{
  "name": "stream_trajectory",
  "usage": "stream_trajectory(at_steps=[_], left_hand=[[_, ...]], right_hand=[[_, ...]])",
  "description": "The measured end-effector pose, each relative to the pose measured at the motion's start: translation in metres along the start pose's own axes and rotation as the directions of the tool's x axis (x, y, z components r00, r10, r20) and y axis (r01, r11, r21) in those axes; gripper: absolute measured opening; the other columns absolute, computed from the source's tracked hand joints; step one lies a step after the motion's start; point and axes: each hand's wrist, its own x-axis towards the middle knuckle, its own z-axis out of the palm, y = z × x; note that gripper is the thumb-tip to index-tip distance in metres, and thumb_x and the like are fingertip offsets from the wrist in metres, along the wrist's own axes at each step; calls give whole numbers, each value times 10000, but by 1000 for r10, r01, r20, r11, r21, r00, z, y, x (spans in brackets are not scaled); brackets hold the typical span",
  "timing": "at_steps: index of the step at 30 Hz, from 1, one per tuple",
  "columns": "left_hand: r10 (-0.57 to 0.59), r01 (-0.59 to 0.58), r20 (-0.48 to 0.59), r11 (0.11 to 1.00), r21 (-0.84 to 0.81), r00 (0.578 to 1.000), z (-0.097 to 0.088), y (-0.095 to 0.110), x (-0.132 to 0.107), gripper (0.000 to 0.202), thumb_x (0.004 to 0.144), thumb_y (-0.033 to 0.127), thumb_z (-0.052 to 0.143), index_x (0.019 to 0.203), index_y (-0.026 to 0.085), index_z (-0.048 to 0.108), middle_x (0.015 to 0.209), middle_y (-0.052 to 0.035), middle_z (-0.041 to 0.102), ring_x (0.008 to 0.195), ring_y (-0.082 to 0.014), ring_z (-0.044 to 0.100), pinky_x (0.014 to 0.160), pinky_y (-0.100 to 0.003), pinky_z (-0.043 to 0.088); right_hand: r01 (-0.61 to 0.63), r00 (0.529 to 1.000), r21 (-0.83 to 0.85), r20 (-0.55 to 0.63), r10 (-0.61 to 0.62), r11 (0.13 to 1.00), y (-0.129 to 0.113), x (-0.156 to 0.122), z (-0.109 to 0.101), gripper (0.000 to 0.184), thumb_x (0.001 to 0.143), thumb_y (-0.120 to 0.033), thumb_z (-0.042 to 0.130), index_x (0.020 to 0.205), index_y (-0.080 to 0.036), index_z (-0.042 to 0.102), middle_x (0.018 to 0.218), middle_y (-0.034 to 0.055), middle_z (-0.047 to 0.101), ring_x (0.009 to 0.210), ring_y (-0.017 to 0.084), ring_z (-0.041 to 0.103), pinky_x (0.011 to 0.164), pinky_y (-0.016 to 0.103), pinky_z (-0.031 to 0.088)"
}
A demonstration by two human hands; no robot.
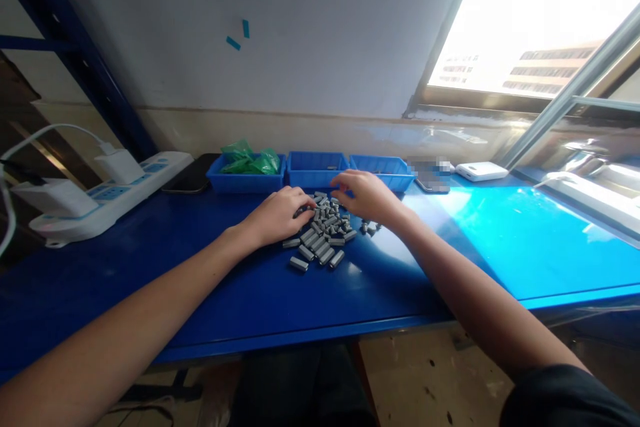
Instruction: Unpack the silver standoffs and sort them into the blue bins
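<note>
A heap of grey metal hex standoffs lies on the blue table, with several loose ones along its near edge. At the heap's upper left, my left hand has its fingers curled down among the pieces. Something dark shows between its thumb and forefinger, too small to name. My right hand hovers over the heap's upper right, before the bins, thumb and forefinger apart and nothing visible between them. Beneath the right wrist sit a few smaller metal pieces, partly covered by the arm.
Three blue bins stand along the wall: the left bin holds green plastic bags, then a middle bin and a right bin. A power strip lies left, a phone and white device right.
</note>
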Motion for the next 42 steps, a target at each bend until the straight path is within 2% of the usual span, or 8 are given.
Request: stream_trajectory(at_steps=[11,15,19,22,26,31,39,42], left_hand=[[15,-15,11,999,32,1000,2,1,-1,298,901,335,463,1051,194,678,1050,-89,647,1020,-245,564,901,-372,453],[-7,7,9,1000,15,1000,2,3,-2,297,898,350,466,1041,195,676,1083,-88,644,1040,-248,558,925,-383,443],[-30,30,23,1000,5,999,2,6,-2,322,900,369,457,1056,188,674,1101,-96,638,1048,-260,554,917,-397,442],[-43,43,19,999,4,999,2,7,-1,315,906,350,438,1048,190,670,1084,-91,641,1035,-252,559,906,-388,445],[-68,68,-13,996,51,998,3,5,-1,264,895,273,413,948,190,658,1005,-73,655,970,-235,572,869,-372,452],[-77,79,-22,991,105,997,3,3,-1,219,869,289,441,903,197,637,951,-63,654,923,-240,569,835,-374,454],[-125,126,-15,988,94,992,2,8,-1,253,866,328,453,963,218,659,1015,-47,669,981,-247,569,831,-375,440],[-175,172,7,973,154,985,-2,14,2,287,855,381,465,1006,262,678,1042,-39,680,1012,-280,566,827,-414,429]], right_hand=[[201,962,73,172,-211,977,-14,5,8,195,809,-63,542,920,-144,680,911,75,665,880,201,595,771,280,438],[138,984,18,-117,-135,990,3,6,-14,193,840,-135,514,954,-163,666,922,77,656,867,210,589,787,312,451],[-253,874,-94,-448,187,963,41,3,-21,277,875,-196,476,1095,-146,636,1008,135,638,950,279,571,860,417,448],[-331,905,-167,-334,263,929,47,-1,-13,286,857,-251,553,1097,-130,650,1020,148,631,976,303,565,867,423,446],[0,1000,-51,19,1,999,10,-1,1,279,857,-283,597,1097,-156,661,997,97,659,964,251,588,839,335,444],[221,956,14,194,-220,975,-26,4,18,173,843,-122,532,891,-155,694,894,75,668,857,203,596,753,278,419],[-113,920,-108,-386,63,988,25,6,-16,241,911,-184,439,1028,-158,648,989,118,636,955,264,549,854,410,437],[-321,900,-193,-367,235,927,45,0,-14,288,858,-246,550,1120,-148,623,1057,156,602,1012,325,516,836,470,440]])
